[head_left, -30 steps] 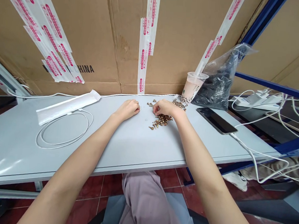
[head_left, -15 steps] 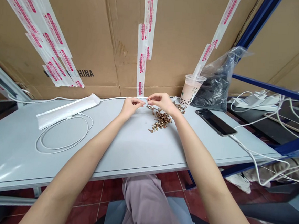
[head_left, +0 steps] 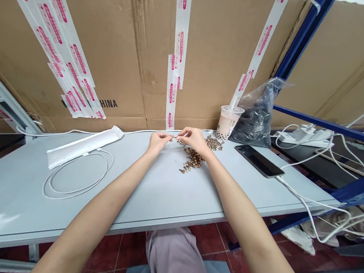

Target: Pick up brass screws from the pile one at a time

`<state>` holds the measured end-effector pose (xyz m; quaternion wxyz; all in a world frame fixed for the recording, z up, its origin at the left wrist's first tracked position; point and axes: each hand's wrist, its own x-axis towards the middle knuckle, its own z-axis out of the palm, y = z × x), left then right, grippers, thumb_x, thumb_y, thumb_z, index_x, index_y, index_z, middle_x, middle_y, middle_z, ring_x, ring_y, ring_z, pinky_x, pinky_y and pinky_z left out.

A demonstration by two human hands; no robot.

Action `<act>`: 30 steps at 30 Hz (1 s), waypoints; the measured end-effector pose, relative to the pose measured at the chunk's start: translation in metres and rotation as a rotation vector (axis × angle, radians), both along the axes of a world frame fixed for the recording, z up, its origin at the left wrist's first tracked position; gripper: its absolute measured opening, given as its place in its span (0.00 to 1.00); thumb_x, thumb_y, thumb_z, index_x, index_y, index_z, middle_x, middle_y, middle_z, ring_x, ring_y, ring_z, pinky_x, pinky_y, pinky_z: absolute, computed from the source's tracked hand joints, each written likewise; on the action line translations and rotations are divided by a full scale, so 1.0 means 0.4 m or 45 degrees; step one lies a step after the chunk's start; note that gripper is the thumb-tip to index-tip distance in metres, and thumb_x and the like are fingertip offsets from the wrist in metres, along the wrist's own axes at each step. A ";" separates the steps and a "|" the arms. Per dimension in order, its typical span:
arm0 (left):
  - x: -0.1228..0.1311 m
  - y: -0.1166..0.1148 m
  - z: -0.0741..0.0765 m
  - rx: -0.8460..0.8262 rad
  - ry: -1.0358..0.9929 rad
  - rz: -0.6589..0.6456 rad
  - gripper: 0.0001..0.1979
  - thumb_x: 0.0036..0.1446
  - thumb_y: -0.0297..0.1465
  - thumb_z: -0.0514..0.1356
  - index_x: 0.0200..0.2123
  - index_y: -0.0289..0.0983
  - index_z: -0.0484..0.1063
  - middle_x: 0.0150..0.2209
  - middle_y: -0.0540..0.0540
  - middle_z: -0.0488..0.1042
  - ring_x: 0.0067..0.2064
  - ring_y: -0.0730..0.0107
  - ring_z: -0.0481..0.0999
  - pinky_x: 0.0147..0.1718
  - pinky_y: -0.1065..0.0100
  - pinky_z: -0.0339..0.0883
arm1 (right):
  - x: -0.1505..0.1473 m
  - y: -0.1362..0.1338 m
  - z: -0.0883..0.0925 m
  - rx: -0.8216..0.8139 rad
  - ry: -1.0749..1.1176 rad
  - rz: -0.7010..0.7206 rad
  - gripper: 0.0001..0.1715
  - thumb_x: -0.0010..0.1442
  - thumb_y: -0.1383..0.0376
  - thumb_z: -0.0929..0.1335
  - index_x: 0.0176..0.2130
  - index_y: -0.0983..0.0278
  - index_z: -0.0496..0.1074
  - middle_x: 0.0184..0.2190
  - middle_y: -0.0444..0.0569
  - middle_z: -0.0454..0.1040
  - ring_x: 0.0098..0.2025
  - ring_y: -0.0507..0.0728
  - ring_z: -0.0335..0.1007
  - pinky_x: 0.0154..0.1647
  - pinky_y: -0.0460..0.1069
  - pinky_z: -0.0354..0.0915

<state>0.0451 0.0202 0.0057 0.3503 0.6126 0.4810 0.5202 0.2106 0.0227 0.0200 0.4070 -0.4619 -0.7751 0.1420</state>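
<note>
My left hand (head_left: 159, 141) is closed in a pinch above the far middle of the grey table (head_left: 165, 194). Facing it, with the fingertips almost meeting, my right hand (head_left: 193, 140) is pinched as well. Something tiny sits at the fingertips of each hand, too small to name. Under and beside my right hand lies a pile of brass-coloured screws (head_left: 194, 158), spread from near the cup down to a few loose ones at the front. My right hand and wrist hide part of the pile.
Behind the pile stand a bubble tea cup (head_left: 227, 123) and a plastic bag of dark material (head_left: 255, 121). A phone (head_left: 258, 160) with a cable lies on the right. A white paper sleeve (head_left: 83, 146) and a coiled white cable (head_left: 47, 185) lie left. Cardboard (head_left: 206, 71) walls the back.
The camera has tilted up, so the whole scene sits lower in view. Both hands stay pinched close together near the screws, with only slight finger movement.
</note>
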 end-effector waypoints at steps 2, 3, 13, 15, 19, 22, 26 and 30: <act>0.001 -0.001 -0.001 0.012 -0.007 0.004 0.11 0.42 0.36 0.60 0.20 0.33 0.74 0.24 0.45 0.76 0.29 0.70 0.72 0.30 0.70 0.62 | 0.002 0.001 0.001 0.000 0.018 -0.001 0.16 0.48 0.55 0.69 0.30 0.65 0.72 0.28 0.46 0.75 0.28 0.51 0.68 0.32 0.44 0.58; 0.001 -0.002 -0.001 0.015 -0.009 0.000 0.11 0.42 0.36 0.60 0.20 0.33 0.74 0.24 0.46 0.76 0.29 0.70 0.72 0.30 0.70 0.62 | 0.002 0.001 0.001 -0.009 0.018 0.005 0.16 0.48 0.55 0.69 0.30 0.66 0.72 0.28 0.46 0.75 0.28 0.50 0.67 0.31 0.44 0.58; -0.007 0.016 -0.029 0.106 -0.040 -0.134 0.13 0.42 0.38 0.63 0.26 0.32 0.75 0.28 0.43 0.77 0.32 0.66 0.74 0.34 0.67 0.66 | -0.015 0.004 -0.014 -0.170 0.158 0.114 0.16 0.48 0.56 0.68 0.28 0.67 0.71 0.27 0.48 0.74 0.25 0.50 0.67 0.28 0.45 0.61; -0.011 0.020 -0.032 0.149 -0.021 -0.137 0.13 0.42 0.37 0.63 0.27 0.33 0.76 0.29 0.43 0.77 0.32 0.67 0.74 0.34 0.67 0.65 | -0.018 0.006 -0.016 -0.263 0.279 0.188 0.16 0.46 0.57 0.70 0.28 0.68 0.71 0.28 0.49 0.75 0.25 0.50 0.68 0.28 0.45 0.63; -0.018 0.015 -0.026 0.267 0.082 -0.066 0.12 0.45 0.35 0.62 0.32 0.34 0.77 0.33 0.43 0.78 0.33 0.68 0.73 0.35 0.68 0.64 | -0.019 0.010 -0.019 -0.408 0.431 0.249 0.17 0.42 0.58 0.71 0.30 0.69 0.72 0.28 0.50 0.75 0.24 0.50 0.67 0.27 0.45 0.63; -0.021 0.006 -0.022 0.331 0.200 -0.064 0.10 0.48 0.34 0.61 0.32 0.35 0.77 0.33 0.45 0.78 0.31 0.69 0.71 0.33 0.69 0.63 | -0.018 0.018 -0.026 -0.448 0.457 0.264 0.18 0.43 0.57 0.71 0.30 0.69 0.72 0.28 0.50 0.75 0.24 0.49 0.67 0.29 0.46 0.64; -0.023 -0.003 -0.027 0.437 0.427 0.020 0.07 0.50 0.33 0.61 0.31 0.38 0.77 0.32 0.47 0.78 0.31 0.70 0.70 0.34 0.69 0.62 | -0.017 0.025 -0.039 -0.434 0.383 0.325 0.15 0.47 0.58 0.69 0.30 0.68 0.71 0.29 0.50 0.74 0.29 0.50 0.67 0.32 0.46 0.64; -0.024 -0.012 -0.028 0.580 0.613 0.074 0.06 0.52 0.32 0.60 0.31 0.39 0.77 0.32 0.48 0.77 0.34 0.68 0.69 0.36 0.68 0.61 | -0.018 0.015 -0.036 -0.383 0.274 0.415 0.14 0.52 0.58 0.65 0.31 0.68 0.68 0.30 0.50 0.73 0.32 0.50 0.67 0.34 0.45 0.63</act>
